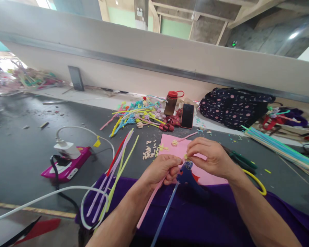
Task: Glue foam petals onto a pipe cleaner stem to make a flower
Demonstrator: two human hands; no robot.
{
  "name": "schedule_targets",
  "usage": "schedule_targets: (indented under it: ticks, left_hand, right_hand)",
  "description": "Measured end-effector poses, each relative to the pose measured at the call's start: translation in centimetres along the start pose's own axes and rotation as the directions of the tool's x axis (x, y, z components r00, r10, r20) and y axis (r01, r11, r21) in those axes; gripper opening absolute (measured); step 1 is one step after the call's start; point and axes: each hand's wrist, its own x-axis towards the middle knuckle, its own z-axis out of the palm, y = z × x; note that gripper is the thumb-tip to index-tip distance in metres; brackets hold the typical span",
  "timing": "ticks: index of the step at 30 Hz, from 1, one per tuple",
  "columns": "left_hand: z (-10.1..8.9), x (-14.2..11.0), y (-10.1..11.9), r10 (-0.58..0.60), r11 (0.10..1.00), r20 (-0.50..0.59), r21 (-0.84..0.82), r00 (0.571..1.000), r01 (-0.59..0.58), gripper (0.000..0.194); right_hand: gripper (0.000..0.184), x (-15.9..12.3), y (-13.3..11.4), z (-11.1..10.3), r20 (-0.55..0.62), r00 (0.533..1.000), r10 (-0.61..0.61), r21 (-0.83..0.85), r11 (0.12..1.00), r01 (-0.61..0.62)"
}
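Stem [155, 196], pink, is gripped in my left hand [167, 168] near the bench's [20, 164] front edge, presumably steadied for the yellow piece [186, 157] my right hand [208, 154] pinches just beside, the blue glue gun [185, 175] close by, likely for quick reach.

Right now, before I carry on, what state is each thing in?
Left hand: closed on a pink stem.
Right hand: pinching a yellow piece.
Glue gun: glue stick in, heat unclear.
Bottle: upright, red lid on.
Phone by bottle: propped up, screen dark.
Power strip: charger plugged in.
Pink sheet: flat, partly covered.
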Motion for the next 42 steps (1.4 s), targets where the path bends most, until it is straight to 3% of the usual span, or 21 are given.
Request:
schedule_targets:
  ticks: [29, 34, 38, 42]
  left_hand:
    - [-0.1, 0.15, -0.2, 0.017, 1.0, 0.0, -0.022, 1.0, -0.017, 0.025]
    - [-0.15, 0.15, -0.16, 0.062, 0.997, 0.007, -0.054, 0.998, -0.061, 0.025]
    - [-0.28, 0.01, -0.09, 0.092, 0.99, 0.075, -0.11, 0.993, -0.084, 0.021]
    - [-0.42, -0.17, -0.05, 0.106, 0.985, 0.147, -0.154, 0.983, -0.083, 0.019]
  right_hand:
    - [0.016, -0.14, 0.2, -0.33, 0.046, 0.999, -0.011, 0.032, 0.999, 0.01]
    - [0.02, -0.3, 0.18, -0.57, -0.023, 0.999, 0.032, 0.067, 0.997, -0.03]
    - [0.02, -0.17, -0.22, -0.63, -0.111, 0.991, 0.073, 0.103, 0.993, -0.062]
    - [0.019, -0.1, -0.57, -0.53, -0.127, 0.989, 0.082, 0.162, 0.985, -0.061]
